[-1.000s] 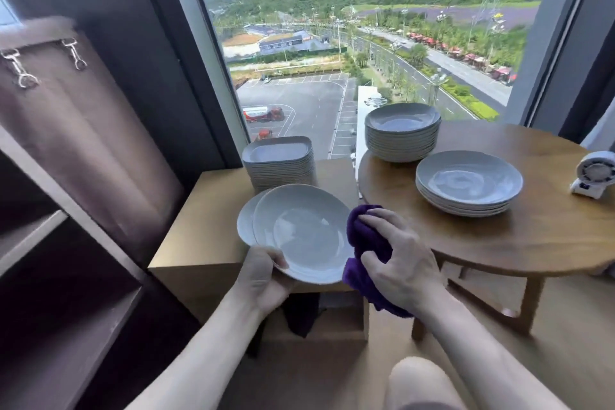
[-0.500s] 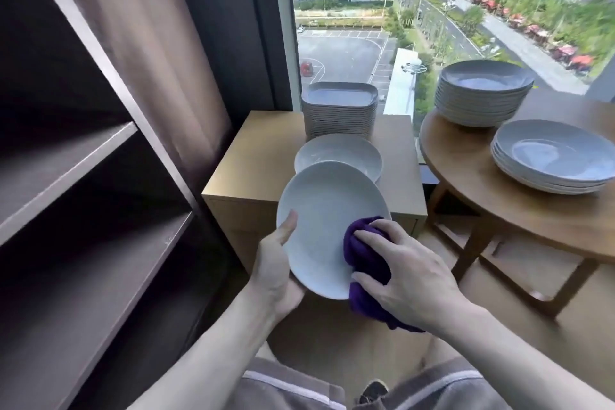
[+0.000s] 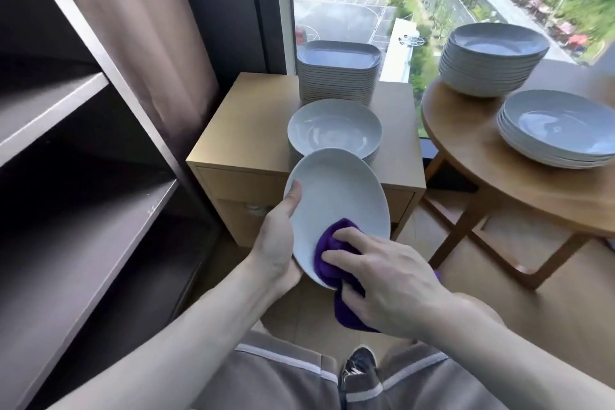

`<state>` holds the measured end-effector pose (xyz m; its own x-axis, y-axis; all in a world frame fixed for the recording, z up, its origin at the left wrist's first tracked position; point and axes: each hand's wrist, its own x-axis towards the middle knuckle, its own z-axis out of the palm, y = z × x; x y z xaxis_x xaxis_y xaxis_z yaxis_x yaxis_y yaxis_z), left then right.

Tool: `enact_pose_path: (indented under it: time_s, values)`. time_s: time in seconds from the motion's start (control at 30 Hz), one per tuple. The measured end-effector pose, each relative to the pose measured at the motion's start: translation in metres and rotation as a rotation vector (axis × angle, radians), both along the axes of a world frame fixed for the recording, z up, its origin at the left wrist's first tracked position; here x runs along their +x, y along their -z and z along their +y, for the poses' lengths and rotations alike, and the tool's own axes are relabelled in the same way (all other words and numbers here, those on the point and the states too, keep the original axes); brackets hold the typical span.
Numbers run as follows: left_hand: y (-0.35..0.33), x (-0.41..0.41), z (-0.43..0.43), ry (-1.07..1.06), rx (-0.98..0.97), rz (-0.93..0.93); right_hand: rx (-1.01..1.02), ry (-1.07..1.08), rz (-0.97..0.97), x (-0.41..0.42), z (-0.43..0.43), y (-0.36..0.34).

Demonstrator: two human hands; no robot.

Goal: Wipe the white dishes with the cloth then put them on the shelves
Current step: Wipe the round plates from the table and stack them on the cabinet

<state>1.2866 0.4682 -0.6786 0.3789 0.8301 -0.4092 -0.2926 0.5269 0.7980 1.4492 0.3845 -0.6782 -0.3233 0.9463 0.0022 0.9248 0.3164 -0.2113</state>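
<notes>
A white plate [image 3: 336, 196] is held in the air, in front of the low wooden counter [image 3: 246, 130] and to the right of the dark shelves [image 3: 83, 243]. It is tilted, with its hollow face turned up and to the right. It is seen as an oval whose long axis runs away from the person, toward that counter. Its left edge is gripped by the left hand [image 3: 279, 243], thumb laid on the inner face; the fingers behind are hidden. A purple cloth [image 3: 332, 253] is clutched in the right hand [image 3: 389, 280] and pressed against the near part of the plate. A stack of round dishes [image 3: 334, 130] and a stack of squarish dishes [image 3: 337, 70] are kept on the low counter.
</notes>
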Motion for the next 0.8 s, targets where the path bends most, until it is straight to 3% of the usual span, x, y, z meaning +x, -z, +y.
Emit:
enact_pose_path:
  time_s: [0.17, 0.4, 0.63, 0.8]
  values:
    - [0.002, 0.011, -0.013, 0.029, -0.052, -0.039, 0.105, -0.047, 0.109, -0.001, 0.001, -0.004]
    - [0.009, 0.028, -0.030, 0.120, -0.011, 0.039, 0.298, 0.190, 0.173, 0.016, 0.016, -0.003]
    - [0.003, 0.017, -0.018, 0.145, 0.109, 0.127, 0.152, 0.374, 0.076, 0.035, 0.029, 0.007]
    - [-0.001, 0.001, -0.002, 0.044, 0.142, 0.141, 0.035, 0.281, 0.022, 0.029, 0.022, 0.013]
